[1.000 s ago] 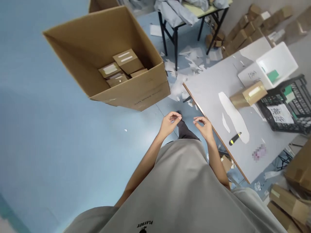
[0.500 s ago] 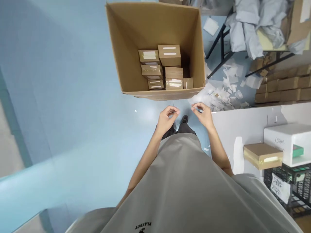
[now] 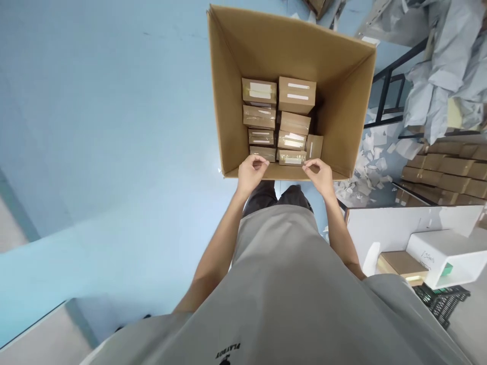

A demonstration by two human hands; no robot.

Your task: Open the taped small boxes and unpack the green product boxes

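A large open cardboard box [image 3: 291,30] stands in front of me, with several small cardboard boxes [image 3: 297,94] stacked inside in two main columns. White label strips show on most of them. My left hand [image 3: 251,175] is at the big box's near rim, thumb and fingertips closed in a pinch. To its right, my right hand [image 3: 319,176] is pinched the same way near that rim, below a small upright box [image 3: 314,147]. Whatever lies between the fingertips, if anything, is too small to make out. I cannot tell whether either hand touches the rim.
Grey plastic mailing bags [image 3: 452,66] lie on a black-legged table at the right. Paper scraps [image 3: 371,162] litter the floor below, near stacked cartons [image 3: 449,167]. A white panel [image 3: 384,223], a brown box [image 3: 405,263] and a black crate [image 3: 443,299] are at lower right.
The big box is nearer and further right in view, so both hands now overlap its near rim. More of the small boxes inside show. Both hands keep their pinched shape.
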